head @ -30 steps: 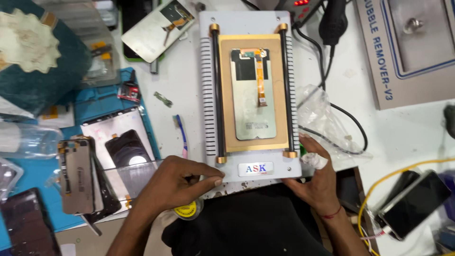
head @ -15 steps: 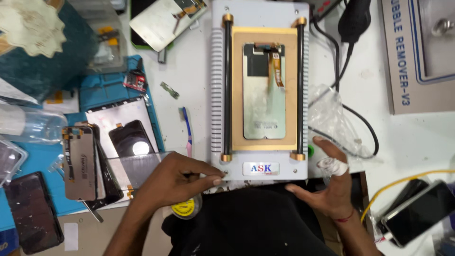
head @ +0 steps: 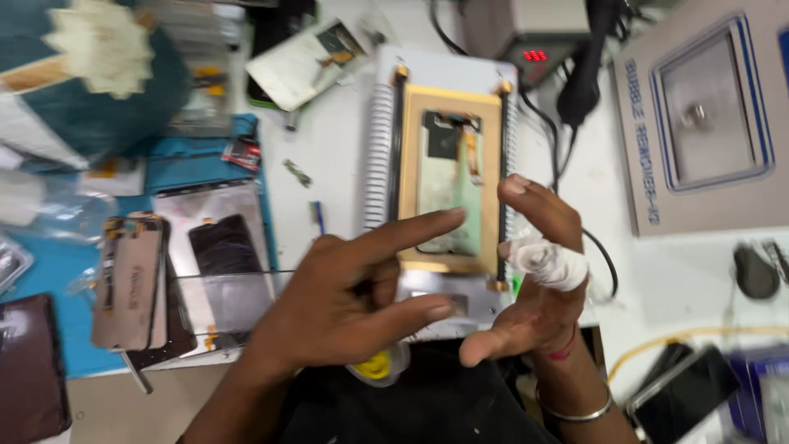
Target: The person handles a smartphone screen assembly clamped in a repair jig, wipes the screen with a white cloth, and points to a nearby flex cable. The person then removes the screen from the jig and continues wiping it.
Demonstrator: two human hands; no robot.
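The left hand (head: 345, 300) is raised off the bench with its index and middle fingers stretched rightward and spread apart, holding nothing. Facing it, the right hand (head: 534, 279) is lifted palm-in, fingers loosely open and empty, one finger wrapped in white bandage (head: 546, 261). Just behind both hands lies the phone screen (head: 448, 185), flat in the gold frame of the white separator machine (head: 450, 177) on the table (head: 337, 156).

Left hand (head: 345, 304) and right hand (head: 534, 288) (one finger bandaged) raised, empty, above heating plate (head: 448, 107) holding phone screen (head: 448, 185)
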